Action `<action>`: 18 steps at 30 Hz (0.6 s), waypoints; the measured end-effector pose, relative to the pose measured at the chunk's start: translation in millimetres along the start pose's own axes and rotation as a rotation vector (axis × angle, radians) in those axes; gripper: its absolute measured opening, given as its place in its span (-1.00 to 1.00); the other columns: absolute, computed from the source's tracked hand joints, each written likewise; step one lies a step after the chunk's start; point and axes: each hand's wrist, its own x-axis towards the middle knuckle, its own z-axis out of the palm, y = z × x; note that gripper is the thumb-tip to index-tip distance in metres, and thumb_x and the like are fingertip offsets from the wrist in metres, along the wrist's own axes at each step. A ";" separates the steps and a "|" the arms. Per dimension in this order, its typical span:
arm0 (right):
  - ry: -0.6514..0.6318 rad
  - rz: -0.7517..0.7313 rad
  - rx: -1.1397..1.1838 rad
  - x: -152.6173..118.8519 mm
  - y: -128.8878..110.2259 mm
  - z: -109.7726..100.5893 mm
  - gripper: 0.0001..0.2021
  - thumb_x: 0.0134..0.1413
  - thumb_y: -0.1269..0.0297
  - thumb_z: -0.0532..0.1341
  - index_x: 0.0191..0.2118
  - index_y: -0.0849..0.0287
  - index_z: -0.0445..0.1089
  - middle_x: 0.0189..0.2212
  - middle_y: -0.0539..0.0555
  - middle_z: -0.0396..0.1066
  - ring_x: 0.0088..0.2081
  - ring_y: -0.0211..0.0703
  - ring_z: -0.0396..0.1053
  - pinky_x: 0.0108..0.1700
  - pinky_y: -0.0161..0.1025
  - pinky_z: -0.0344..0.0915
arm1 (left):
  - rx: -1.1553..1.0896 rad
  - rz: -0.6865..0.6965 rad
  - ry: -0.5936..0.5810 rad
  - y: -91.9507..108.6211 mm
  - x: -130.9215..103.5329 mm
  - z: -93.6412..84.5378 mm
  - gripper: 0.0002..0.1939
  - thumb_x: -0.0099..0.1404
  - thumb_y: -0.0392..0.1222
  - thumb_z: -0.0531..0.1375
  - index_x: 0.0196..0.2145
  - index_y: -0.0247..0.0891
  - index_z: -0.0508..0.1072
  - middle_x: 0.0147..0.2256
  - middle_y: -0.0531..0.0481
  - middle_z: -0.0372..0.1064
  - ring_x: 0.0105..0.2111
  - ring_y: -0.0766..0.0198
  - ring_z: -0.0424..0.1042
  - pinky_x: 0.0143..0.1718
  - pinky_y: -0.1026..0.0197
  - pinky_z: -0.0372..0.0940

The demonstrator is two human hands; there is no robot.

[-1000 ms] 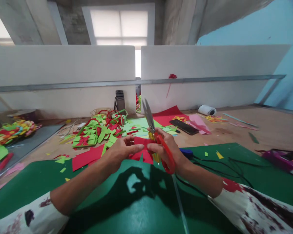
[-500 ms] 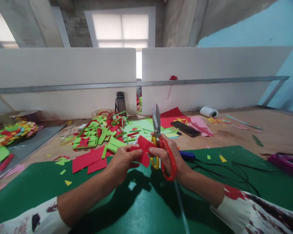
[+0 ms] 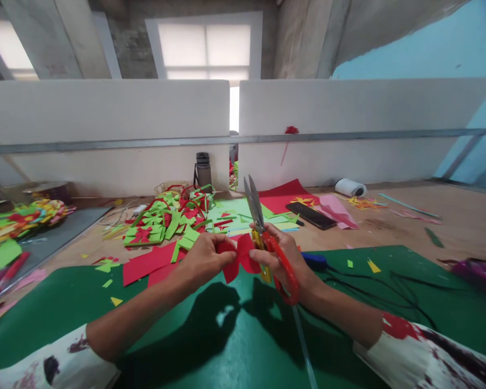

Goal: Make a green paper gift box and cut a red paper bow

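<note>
Between my hands, above the green mat [image 3: 235, 346], is a red cut paper piece [image 3: 246, 254] with rounded lobes. My left hand [image 3: 206, 259] pinches its left lobe between thumb and fingers. The thumb and fingers of my right hand [image 3: 281, 259] touch its right lobe. That same hand holds scissors [image 3: 254, 202] with one red and one yellow handle, blades pointing up and slightly parted. Whether the lobes are joined in the middle, I cannot tell. Flat red paper pieces [image 3: 149, 262] lie left of my left hand.
Cut green and red pieces [image 3: 162, 216] heap at the back left, near a dark bottle [image 3: 203, 172]. A phone [image 3: 311, 215] lies behind my right hand. A blue-handled tool [image 3: 314, 261] with a black cord rests on the mat's right side. Yellow scraps [image 3: 116, 301] lie around.
The red paper has turned, and its two lobes now hang side by side between my hands. The scissors tilt further left. The view has shifted slightly.
</note>
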 end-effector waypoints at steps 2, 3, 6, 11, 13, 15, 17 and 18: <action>-0.002 0.037 0.044 -2.0 -0.7 0.5 -0.63 -0.21 0.38 0.22 -0.16 0.18 0.24 -0.56 -0.14 0.20 -0.56 -0.33 0.17 -0.52 -0.36 0.17 | -0.102 -0.001 0.005 0.1 -2.5 3.7 -0.76 -0.04 -0.27 0.29 -0.35 -0.34 0.41 -0.58 0.08 0.37 -0.59 0.37 0.32 -0.52 0.33 0.17; 0.010 0.051 0.073 -2.7 -0.7 0.6 -0.64 -0.19 0.37 0.22 -0.16 0.18 0.23 -0.55 -0.14 0.19 -0.57 -0.33 0.17 -0.53 -0.36 0.17 | -0.164 -0.004 0.016 -0.1 -4.1 6.7 -0.64 -0.07 -0.27 0.32 -0.26 -0.32 0.39 -0.54 0.08 0.39 -0.56 0.37 0.34 -0.50 0.32 0.19; 0.092 0.069 0.169 -2.8 1.1 0.1 -0.65 -0.19 0.37 0.22 -0.17 0.17 0.24 -0.54 -0.14 0.21 -0.56 -0.34 0.17 -0.52 -0.36 0.16 | -0.305 -0.046 0.045 -2.4 -9.7 17.7 -0.49 -0.10 -0.26 0.37 -0.15 -0.29 0.37 -0.42 0.03 0.41 -0.42 0.31 0.39 -0.41 0.29 0.22; 0.148 0.054 0.262 -1.9 5.6 0.5 -0.64 -0.19 0.37 0.23 -0.17 0.16 0.22 -0.55 -0.16 0.18 -0.56 -0.35 0.15 -0.52 -0.37 0.14 | -0.438 -0.178 0.054 -11.9 -12.6 26.5 -0.71 0.02 -0.15 0.31 -0.29 -0.31 0.41 -0.36 -0.02 0.39 -0.38 0.28 0.39 -0.31 0.20 0.23; 0.136 0.047 0.244 -4.2 4.9 1.8 -0.67 -0.17 0.38 0.23 -0.19 0.17 0.22 -0.56 -0.17 0.17 -0.55 -0.36 0.15 -0.50 -0.37 0.15 | -0.481 -0.182 0.062 -15.9 -10.6 25.1 -0.75 0.02 -0.15 0.32 -0.35 -0.31 0.42 -0.40 0.00 0.38 -0.40 0.30 0.38 -0.30 0.20 0.23; 0.123 0.043 0.228 -7.4 3.2 3.0 -0.69 -0.15 0.38 0.22 -0.19 0.17 0.22 -0.56 -0.17 0.16 -0.55 -0.35 0.15 -0.49 -0.37 0.15 | -0.503 -0.182 0.080 -18.9 -8.6 23.4 -0.78 0.03 -0.16 0.31 -0.38 -0.31 0.42 -0.43 0.02 0.38 -0.42 0.31 0.37 -0.30 0.20 0.23; 0.113 0.050 0.228 -9.9 2.1 4.1 -0.68 -0.14 0.37 0.22 -0.17 0.17 0.22 -0.56 -0.16 0.17 -0.55 -0.34 0.16 -0.49 -0.36 0.15 | -0.517 -0.174 0.087 -20.2 -7.7 22.6 -0.81 0.04 -0.18 0.31 -0.39 -0.31 0.43 -0.44 0.02 0.39 -0.43 0.32 0.36 -0.30 0.21 0.23; 0.100 0.059 0.233 -10.7 2.1 4.5 -0.67 -0.13 0.36 0.23 -0.16 0.17 0.22 -0.55 -0.15 0.18 -0.54 -0.34 0.17 -0.49 -0.36 0.16 | -0.526 -0.166 0.088 -20.2 -7.7 22.7 -0.82 0.04 -0.18 0.30 -0.40 -0.31 0.43 -0.45 0.02 0.40 -0.43 0.33 0.36 -0.30 0.21 0.24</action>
